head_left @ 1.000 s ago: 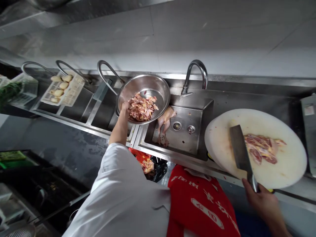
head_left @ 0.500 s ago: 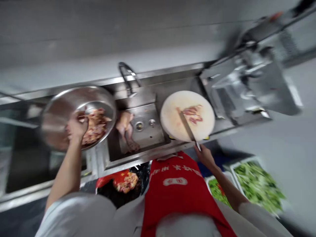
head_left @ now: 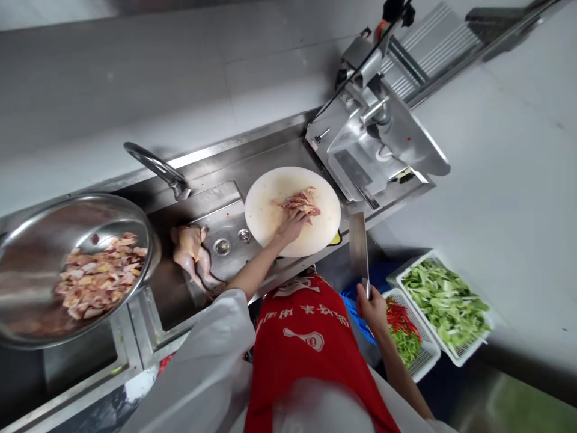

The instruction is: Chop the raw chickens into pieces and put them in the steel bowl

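On the round white cutting board lies a small pile of raw meat pieces. My left hand rests on the near side of that pile, its fingertips over the meat; from above I cannot make out whether they grip a piece. Off the board's right edge, my right hand is closed round the handle of a cleaver, its broad blade pointing away from me. A whole plucked bird lies in the sink. At the left stands a large steel bowl with many cut meat pieces inside.
A faucet arches over the sink. A metal slicing machine stands right of the board. Low on the right sit a white basket of chopped greens and one with red and green peppers.
My left hand has left the steel bowl and come to the meat on the board. My right hand has lifted the cleaver off the board, to its right. The view has swung right.
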Available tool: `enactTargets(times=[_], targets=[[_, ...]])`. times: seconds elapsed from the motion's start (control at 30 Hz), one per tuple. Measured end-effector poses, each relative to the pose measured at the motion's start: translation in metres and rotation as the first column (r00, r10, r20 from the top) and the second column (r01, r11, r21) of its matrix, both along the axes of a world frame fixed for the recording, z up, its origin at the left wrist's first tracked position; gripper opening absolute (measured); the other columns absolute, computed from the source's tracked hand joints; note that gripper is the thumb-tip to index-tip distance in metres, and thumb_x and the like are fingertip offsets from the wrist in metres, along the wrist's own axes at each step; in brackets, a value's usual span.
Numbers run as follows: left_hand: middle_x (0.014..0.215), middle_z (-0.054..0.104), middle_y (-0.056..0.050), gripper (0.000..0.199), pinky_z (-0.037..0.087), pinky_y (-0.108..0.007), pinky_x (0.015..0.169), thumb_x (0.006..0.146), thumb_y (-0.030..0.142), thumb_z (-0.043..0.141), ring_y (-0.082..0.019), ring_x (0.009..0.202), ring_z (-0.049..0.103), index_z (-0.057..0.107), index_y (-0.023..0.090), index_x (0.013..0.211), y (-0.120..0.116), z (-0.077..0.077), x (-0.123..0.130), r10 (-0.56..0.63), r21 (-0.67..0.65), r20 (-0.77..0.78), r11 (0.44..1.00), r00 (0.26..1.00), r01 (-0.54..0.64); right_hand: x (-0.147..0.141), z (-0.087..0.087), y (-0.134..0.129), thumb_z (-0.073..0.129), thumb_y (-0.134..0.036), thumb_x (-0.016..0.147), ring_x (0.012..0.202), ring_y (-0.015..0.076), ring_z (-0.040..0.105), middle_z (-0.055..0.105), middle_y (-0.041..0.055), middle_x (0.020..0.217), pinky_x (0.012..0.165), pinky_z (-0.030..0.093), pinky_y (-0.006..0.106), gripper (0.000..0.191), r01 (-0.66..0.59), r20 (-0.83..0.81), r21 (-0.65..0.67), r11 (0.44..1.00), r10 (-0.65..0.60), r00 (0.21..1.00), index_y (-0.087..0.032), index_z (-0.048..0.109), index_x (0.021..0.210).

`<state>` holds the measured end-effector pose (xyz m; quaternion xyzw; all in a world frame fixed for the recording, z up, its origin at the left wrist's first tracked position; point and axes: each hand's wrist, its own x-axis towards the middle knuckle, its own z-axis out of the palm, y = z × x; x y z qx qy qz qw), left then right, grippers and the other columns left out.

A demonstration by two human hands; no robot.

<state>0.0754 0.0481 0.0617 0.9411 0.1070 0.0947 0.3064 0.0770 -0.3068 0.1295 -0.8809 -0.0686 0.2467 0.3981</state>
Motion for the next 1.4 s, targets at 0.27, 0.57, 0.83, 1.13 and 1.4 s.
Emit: enactTargets(times=[0.27,0.57,0.83,1.13,1.4], targets=[[0.115,0.066,-0.017,0.028,0.033,-0.056,0.111,0.086,0.014,0.054,-0.034,0.124,0.051,0.067,0.016,0.11,-0.006,-0.001,-0.001,0.125,0.093,-0.135,0.989,0.983,-0.113,0.085,-0.022,-0.025,0.051,-0.063,0.086,0.045,0.0143,0.048,0.053,-0.0026,0.051,0.046,0.038,0.026,0.043,-0.102,-0.048,-0.006,0.995,0.101,0.994,-0.022,0.053,0.075],[0.081,0.069,-0.007,0.023,0.052,-0.034,0.071,0.078,0.038,0.066,-0.019,0.073,0.064,0.065,0.016,0.084,-0.031,0.011,-0.041,0.823,-0.606,-0.184,0.335,0.537,-0.721,0.15,-0.022,0.064,0.046,-0.048,0.094,0.073,0.0196,0.062,0.07,0.0081,0.08,0.065,0.038,0.026,0.033,-0.744,-0.042,-0.002,0.668,0.744,0.667,-0.019,0.063,0.087],[0.108,0.062,-0.014,0.032,0.049,-0.038,0.089,0.084,0.029,0.063,-0.021,0.091,0.06,0.066,0.015,0.112,-0.025,-0.008,-0.088,0.94,-0.175,0.097,0.339,0.327,-0.924,0.135,-0.002,0.132,0.036,-0.04,0.102,0.085,0.025,0.069,0.073,0.0147,0.092,0.07,0.038,0.028,0.038,-0.861,0.032,-0.365,0.354,0.929,0.369,-0.014,0.055,0.123],[0.097,0.067,-0.01,0.028,0.053,-0.032,0.079,0.09,0.038,0.055,-0.019,0.086,0.064,0.068,0.016,0.101,-0.116,-0.048,-0.218,0.988,-0.305,0.086,0.148,0.128,-0.941,0.084,0.021,0.169,0.03,-0.043,0.105,0.087,0.0259,0.07,0.073,0.0158,0.092,0.072,0.04,0.029,0.041,-0.83,0.021,-0.495,0.258,0.958,0.286,-0.014,0.058,0.113],[0.093,0.071,-0.009,0.028,0.054,-0.035,0.079,0.087,0.041,0.056,-0.022,0.085,0.066,0.068,0.017,0.094,-0.185,-0.072,-0.277,0.999,-0.297,-0.025,-0.042,-0.036,-0.954,0.1,0.073,0.202,0.027,-0.045,0.104,0.073,0.0245,0.067,0.07,0.0126,0.081,0.065,0.041,0.029,0.044,-0.761,0.525,-0.272,0.589,0.753,0.396,-0.013,0.057,0.111]])
